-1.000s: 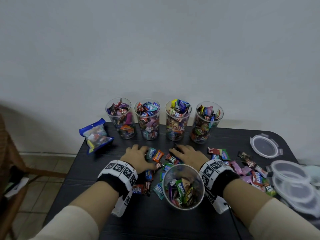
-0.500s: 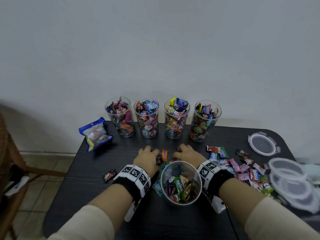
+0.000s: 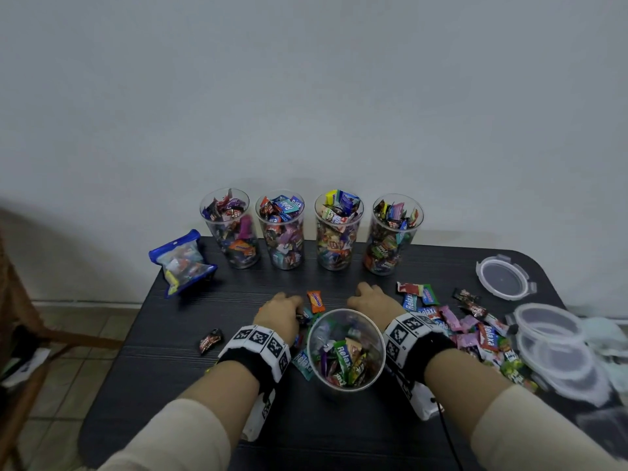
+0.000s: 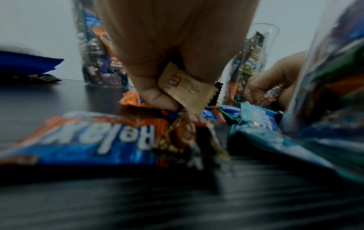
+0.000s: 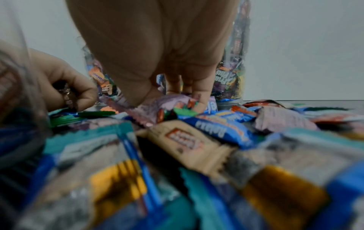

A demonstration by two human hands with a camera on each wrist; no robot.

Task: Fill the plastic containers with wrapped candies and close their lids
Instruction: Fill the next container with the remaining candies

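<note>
Candies are being gathered: four cups (image 3: 311,232) at upper centre are filled, the near cup (image 3: 345,348) half-filled, lids (image 3: 503,277) unfitted; left hand (image 4: 167,62) clamped on a tan candy (image 4: 187,88), right hand (image 5: 157,54) fingers pressing purple wrappers (image 5: 167,102).

Five clear plastic containers stand on the dark surface (image 3: 339,436): four filled containers (image 3: 336,232) in a row along the wall and one part-filled container (image 3: 345,350) nearer the camera. One separate round lid (image 3: 503,277) lies at the right; a stack of lids (image 3: 557,348) sits below it, its number unclear. One blue-edged pouch (image 3: 181,261) lies at the left. Loose wrapped candies (image 3: 469,329), too many to count, are scattered around two hands.
</note>
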